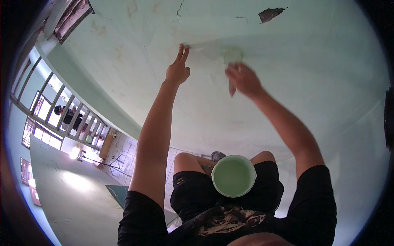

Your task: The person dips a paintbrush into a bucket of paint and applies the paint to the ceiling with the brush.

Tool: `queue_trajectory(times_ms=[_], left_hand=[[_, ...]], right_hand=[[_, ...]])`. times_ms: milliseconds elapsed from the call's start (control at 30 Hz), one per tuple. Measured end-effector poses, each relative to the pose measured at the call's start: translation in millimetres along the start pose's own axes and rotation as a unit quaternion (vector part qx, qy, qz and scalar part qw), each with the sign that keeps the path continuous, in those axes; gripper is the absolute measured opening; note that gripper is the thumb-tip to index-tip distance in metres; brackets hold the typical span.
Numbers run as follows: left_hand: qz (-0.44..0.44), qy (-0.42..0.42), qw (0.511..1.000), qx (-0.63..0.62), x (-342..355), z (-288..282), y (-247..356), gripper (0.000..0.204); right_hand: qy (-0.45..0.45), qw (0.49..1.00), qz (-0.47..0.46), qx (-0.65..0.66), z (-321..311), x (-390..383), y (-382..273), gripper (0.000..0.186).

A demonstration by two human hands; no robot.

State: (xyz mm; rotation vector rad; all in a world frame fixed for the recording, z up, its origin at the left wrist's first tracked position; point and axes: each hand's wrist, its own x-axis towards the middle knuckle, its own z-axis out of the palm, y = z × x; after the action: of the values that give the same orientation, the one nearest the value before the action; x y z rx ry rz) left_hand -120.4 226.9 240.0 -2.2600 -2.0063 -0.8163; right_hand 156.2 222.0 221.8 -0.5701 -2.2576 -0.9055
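Observation:
My right hand (246, 80), slightly blurred, is closed round the handle of a wide paintbrush (232, 56). The bristle end is pale green and lies against the light green wall (205, 106). To its left, my left hand (178, 70) is raised to the same wall. Two of its fingers are stretched out, their tips at the surface, while the thumb and other fingers are folded in. A white bucket (215, 180) holding pale green paint (234, 177) sits between my thighs, below both hands.
Above the hands the wall has a dark chipped patch (271, 15) and thin cracks (179, 9). At left are a railing (61, 91), a bright work lamp (74, 153) on a stand, a tiled floor (123, 143) and a large pale panel (61, 197). Another person (69, 117) is behind the railing.

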Motion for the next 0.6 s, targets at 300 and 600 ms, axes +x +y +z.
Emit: queue_trajectory(times_ms=[300, 600], left_hand=[[-0.015, -0.001, 1.000, 0.001, -9, 6, -11, 0.090], [0.007, 0.047, 0.999, -0.002, 0, 16, -9, 0.088]], right_hand=[[-0.178, 0.973, 0.077, 0.123, -15, 37, 27, 0.011], [0.150, 0.979, 0.014, -0.138, -166, 213, 108, 0.018]])
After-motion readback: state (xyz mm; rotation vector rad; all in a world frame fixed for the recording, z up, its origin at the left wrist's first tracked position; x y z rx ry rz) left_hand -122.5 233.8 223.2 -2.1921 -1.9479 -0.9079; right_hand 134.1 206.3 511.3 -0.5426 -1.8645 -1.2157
